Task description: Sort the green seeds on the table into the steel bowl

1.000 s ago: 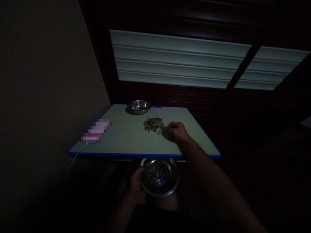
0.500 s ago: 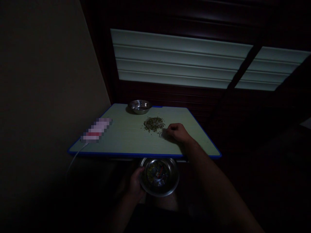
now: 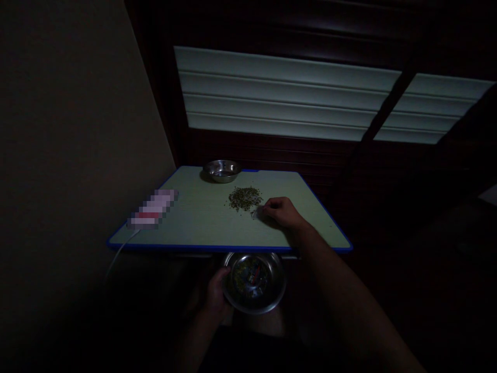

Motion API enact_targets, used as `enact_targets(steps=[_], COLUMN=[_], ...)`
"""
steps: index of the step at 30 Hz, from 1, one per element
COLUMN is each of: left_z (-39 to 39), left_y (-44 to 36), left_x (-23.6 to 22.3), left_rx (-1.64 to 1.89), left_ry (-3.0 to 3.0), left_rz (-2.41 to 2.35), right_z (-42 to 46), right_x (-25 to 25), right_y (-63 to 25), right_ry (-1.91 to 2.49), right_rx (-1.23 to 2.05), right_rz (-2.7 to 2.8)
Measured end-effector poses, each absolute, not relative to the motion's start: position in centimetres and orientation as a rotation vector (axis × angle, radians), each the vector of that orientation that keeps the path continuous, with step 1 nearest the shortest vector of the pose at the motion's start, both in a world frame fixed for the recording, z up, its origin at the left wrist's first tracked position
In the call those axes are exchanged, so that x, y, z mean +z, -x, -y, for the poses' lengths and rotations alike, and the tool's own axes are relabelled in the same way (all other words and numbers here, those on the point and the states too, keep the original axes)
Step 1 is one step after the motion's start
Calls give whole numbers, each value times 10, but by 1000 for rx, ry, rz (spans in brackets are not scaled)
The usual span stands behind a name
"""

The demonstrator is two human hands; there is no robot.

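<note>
Under the near edge of the table, my left hand point(image 3: 217, 292) grips the rim of a metal bowl point(image 3: 282, 287), its thumb over the left side. Dark and greenish bits with something red and shiny lie inside the bowl. On the tabletop, my right hand point(image 3: 282, 211) is closed, its fingers pinched around a small translucent piece point(image 3: 258, 212) whose kind is too dim to make out. Just left of and beyond those fingers spreads a loose heap of small greenish-brown grains point(image 3: 244, 198). A few grains lie by the translucent piece.
The pale table point(image 3: 202, 223) has a blue edge. Another metal bowl point(image 3: 222, 172) stands at its back. A blurred pink-and-white object point(image 3: 153, 209) with a white cable point(image 3: 120, 251) lies at the left, near the wall point(image 3: 85, 114). Dark slatted panels point(image 3: 279, 93) rise behind.
Little differs. My right hand has shifted very slightly beside the heap, and the view has moved a touch. My left hand keeps hold of the bowl.
</note>
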State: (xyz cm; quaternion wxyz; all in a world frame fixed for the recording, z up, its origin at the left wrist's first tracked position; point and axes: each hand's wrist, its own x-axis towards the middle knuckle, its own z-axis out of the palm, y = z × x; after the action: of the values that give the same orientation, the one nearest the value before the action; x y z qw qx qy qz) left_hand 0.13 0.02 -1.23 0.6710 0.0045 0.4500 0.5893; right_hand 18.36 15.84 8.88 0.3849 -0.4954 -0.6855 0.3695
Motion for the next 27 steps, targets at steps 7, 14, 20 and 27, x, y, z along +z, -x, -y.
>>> enact_targets(steps=[7, 14, 20, 27], left_z=[0, -2, -3, -3], left_y=[0, 1, -1, -1], left_x=[-13, -25, -18, -12], left_rx=[1308, 1346, 1348, 1360], left_ry=[-17, -35, -6, 29], left_rz=[-1021, -956, -942, -956], right_z=[-153, -139, -122, -118], right_x=[93, 98, 104, 110], right_y=[-180, -177, -176, -171], right_ry=[1221, 1235, 1273, 1205], right_rx=[1083, 1222, 1271, 1328], right_rz=[1762, 1804, 1876, 2044])
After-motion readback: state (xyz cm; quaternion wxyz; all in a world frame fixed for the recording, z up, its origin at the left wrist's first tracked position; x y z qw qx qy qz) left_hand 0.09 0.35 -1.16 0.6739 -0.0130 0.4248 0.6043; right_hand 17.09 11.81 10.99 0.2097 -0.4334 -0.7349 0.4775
